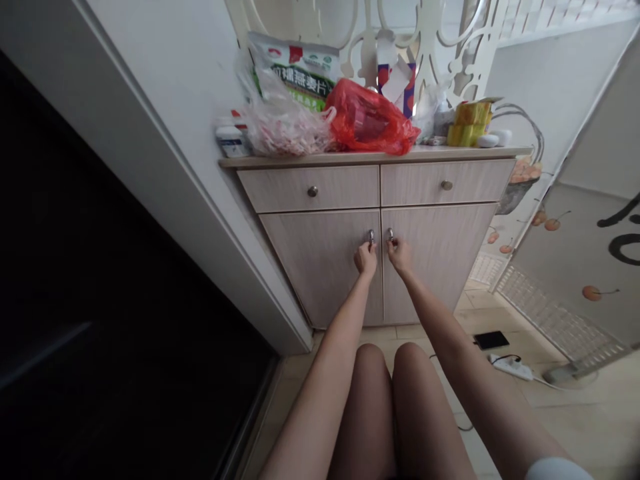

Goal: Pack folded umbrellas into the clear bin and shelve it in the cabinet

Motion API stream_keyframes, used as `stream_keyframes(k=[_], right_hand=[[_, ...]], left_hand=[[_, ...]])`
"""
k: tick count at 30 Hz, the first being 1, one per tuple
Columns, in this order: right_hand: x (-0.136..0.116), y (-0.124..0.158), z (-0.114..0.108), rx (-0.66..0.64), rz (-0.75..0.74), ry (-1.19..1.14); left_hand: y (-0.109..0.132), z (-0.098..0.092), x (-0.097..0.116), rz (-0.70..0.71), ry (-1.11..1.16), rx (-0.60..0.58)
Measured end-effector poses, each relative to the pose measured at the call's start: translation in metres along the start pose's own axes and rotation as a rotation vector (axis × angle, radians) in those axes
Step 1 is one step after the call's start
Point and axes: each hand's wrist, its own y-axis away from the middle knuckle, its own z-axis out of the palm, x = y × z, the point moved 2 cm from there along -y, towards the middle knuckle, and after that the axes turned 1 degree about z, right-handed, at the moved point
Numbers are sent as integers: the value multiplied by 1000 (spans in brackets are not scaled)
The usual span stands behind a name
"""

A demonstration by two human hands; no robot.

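A pale wood-grain cabinet with double doors stands straight ahead of me. My left hand (365, 259) grips the metal handle (371, 236) of the left door (320, 267). My right hand (399, 255) has its fingers on the matching handle (390, 234) of the right door (440, 253). Both doors are shut, with the hands close together at the central seam. Two drawers with round knobs, the left drawer (307, 188) and the right drawer (445, 183), sit above the doors, also shut.
The cabinet top (370, 159) holds a red plastic bag (367, 119), a clear bag (285, 127), an oat package (293, 70) and yellow packs (467, 123). A black phone (491, 340) and a white power strip (511, 367) lie on the tiled floor. A white door frame (240, 220) runs along the left.
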Motion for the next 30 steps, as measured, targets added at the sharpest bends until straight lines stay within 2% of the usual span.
stream_keyframes(k=[5,11,15,22,30], right_hand=[[-6,20,-13,-8,22,53],[-1,53,-45,11,-26,85],[9,77,-68,40,-60,92],[29,114,-107,124,-142,28],[61,160,-166,211,-125,10]], left_hand=[[17,-10,2,10,-29,17],[47,-34,-6,70,-14,23],[75,-55,-20,130,63,37],[122,-102,-56,171,141,153],[155,-149,-86,136,178,262]])
